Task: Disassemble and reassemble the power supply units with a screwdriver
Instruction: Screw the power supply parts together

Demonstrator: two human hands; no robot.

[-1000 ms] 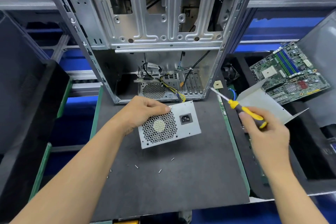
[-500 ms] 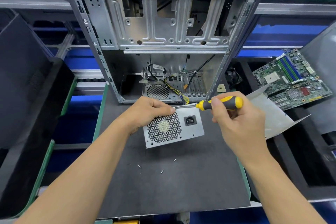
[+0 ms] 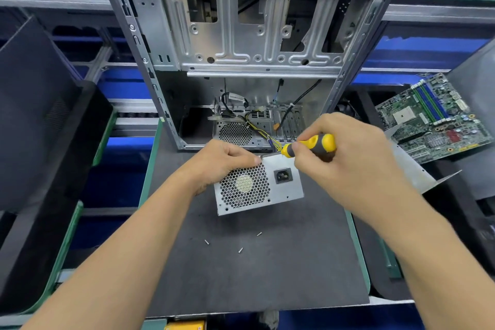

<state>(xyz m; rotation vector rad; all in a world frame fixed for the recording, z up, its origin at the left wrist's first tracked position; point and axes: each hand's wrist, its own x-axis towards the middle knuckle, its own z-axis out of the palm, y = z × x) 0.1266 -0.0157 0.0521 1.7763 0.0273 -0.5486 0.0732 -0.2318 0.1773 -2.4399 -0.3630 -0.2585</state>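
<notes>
A silver power supply unit [image 3: 284,190] stands on the dark mat, its honeycomb fan grille and black power socket facing me. My left hand [image 3: 222,162] grips its upper left corner. My right hand [image 3: 345,158] holds a yellow and black screwdriver [image 3: 312,145], which lies nearly level. Its shaft points left along the unit's top edge, and the tip sits close to my left fingertips. Three small loose screws [image 3: 240,250] lie on the mat in front of the unit.
An open computer case [image 3: 241,43] stands behind the unit, with yellow and black cables inside. A green motherboard [image 3: 436,118] and a bent metal cover [image 3: 409,171] lie at the right. Dark bins [image 3: 40,126] stand at the left. The mat [image 3: 267,276] stretches toward me.
My right hand has swung the screwdriver in from the right and turned it level. Its tip now reaches the unit's top edge. My left hand keeps its grip on the unit.
</notes>
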